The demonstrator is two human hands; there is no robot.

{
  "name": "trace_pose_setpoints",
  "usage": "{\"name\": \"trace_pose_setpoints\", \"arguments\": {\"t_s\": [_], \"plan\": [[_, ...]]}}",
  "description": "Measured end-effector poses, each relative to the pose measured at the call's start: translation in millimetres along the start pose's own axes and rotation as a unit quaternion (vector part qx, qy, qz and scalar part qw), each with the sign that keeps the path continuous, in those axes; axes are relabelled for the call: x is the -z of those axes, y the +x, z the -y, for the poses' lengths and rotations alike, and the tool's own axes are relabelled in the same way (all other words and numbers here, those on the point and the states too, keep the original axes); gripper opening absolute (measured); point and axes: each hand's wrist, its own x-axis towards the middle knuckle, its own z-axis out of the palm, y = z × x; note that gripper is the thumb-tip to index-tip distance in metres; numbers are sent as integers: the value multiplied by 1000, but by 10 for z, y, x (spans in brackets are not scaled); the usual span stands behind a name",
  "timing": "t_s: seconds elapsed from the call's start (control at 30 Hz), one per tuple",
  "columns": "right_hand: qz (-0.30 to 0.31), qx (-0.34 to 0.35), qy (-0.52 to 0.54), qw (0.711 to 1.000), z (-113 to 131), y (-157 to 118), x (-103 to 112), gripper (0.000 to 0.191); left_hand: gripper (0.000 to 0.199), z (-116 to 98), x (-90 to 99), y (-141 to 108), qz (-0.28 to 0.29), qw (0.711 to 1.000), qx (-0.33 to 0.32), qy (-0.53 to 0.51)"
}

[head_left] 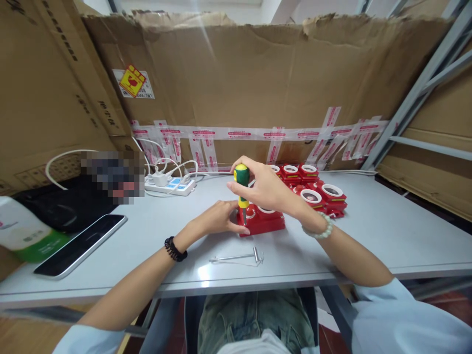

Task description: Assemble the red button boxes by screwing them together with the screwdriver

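Observation:
A screwdriver [242, 179] with a green and yellow handle stands nearly upright in my right hand [263, 184], whose fingers wrap the handle from above. Its tip meets the left end of a red box-shaped device [265, 225] with a round white ring on top. Pressed against that device's left side is my left hand [223, 216], with the thumb along its front edge and the other fingers partly hidden behind. On the table in front of the device lies a small metal hammer-shaped tool [236, 256] with thin wire or string around it.
Several similar red devices [332, 196] with white rings stand behind on the right. At the left are a power strip [171, 186] with cables, a tablet [83, 246], a black bag [59, 201] and a green-white pack [29, 231]. Cardboard [236, 73] walls the table's back.

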Motion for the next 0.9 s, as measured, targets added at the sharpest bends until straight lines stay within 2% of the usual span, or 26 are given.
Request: {"name": "trace_pose_setpoints", "arguments": {"t_s": [0.07, 0.13, 0.3, 0.47, 0.57, 0.77, 0.83, 0.9], "plan": [[80, 40, 56, 994, 23, -33, 106, 22, 62, 20, -16, 4, -7, 1000, -11, 6], [116, 59, 89, 988, 44, -55, 171, 21, 64, 37, -25, 7, -8, 1000, -17, 11], [84, 56, 120, 988, 49, -60, 170, 22, 60, 35, 16, -4, 5, 1000, -14, 17], [62, 61, 108, 990, 95, -79, 196, 21, 60, -23, 62, -18, 23, 999, 19, 30], [7, 61, 93, 994, 175, -115, 274, 21, 57, -75, 83, -14, 40, 998, 40, 38], [-187, 73, 70, 977, 216, -146, 468, 29, 59, -51, 284, -92, 111, 986, 116, 50], [-220, 63, 50, 972, 156, -145, 499, 27, 60, 24, 398, -162, 136, 977, 158, 52], [-212, 47, 34, 976, 60, -161, 495, 24, 62, 101, 498, -231, 137, 972, 186, 50]]}}
